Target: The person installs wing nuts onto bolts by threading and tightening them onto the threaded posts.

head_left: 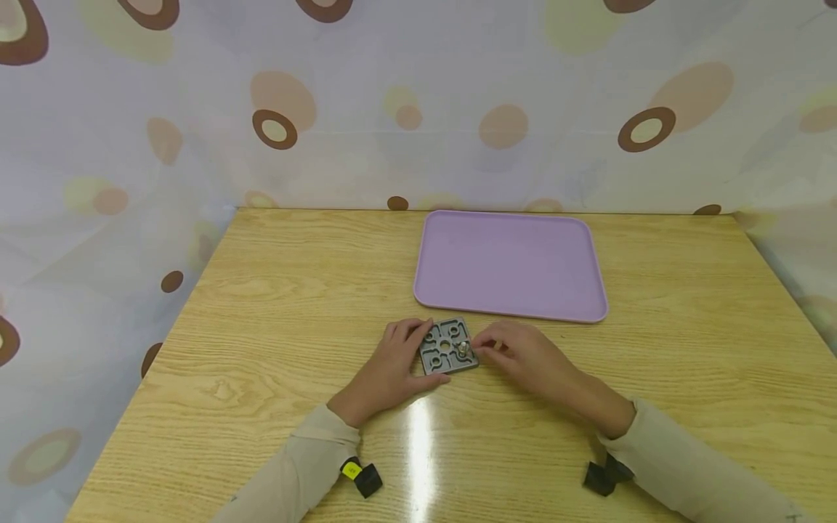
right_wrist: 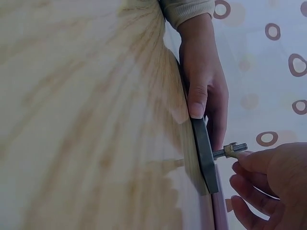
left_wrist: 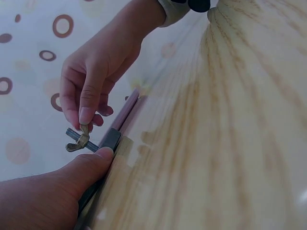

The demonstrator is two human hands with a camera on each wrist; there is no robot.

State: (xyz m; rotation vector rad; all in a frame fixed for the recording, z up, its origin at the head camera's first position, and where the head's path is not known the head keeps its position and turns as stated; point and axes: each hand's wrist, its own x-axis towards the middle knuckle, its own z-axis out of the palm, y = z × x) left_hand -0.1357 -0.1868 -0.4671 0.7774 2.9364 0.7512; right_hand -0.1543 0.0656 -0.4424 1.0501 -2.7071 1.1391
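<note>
fingers of the right hand point(head_left: 526, 356) are pinching one wing of the nut point(left_wrist: 82, 142), while those of the left hand point(head_left: 387, 369) are gripping the plate point(head_left: 450, 359), thumb lying along the near edge, others on the left and far side. step seems to be turning the nut; on or off, not showing. doing it well probably means: left hand pinning the plate, right fingertips turning lightly by the wings, regripping every part turn, nut sitting square to the bolt point(right_wrist: 241, 147). risk: bolt spinning along with the nut, or thread binding if the nut is tilting.

plate is sitting at the table point(head_left: 294, 290), just near of the tray point(head_left: 510, 265), between both hands; whether it's resting fully flat, can't tell. it's looking grey, squarish, grooved, with a hole in the middle and ring shapes toward the corners. bolt is standing up from the plate's right part, threads showing above and below the nut. nut is looking dull brass.
</note>
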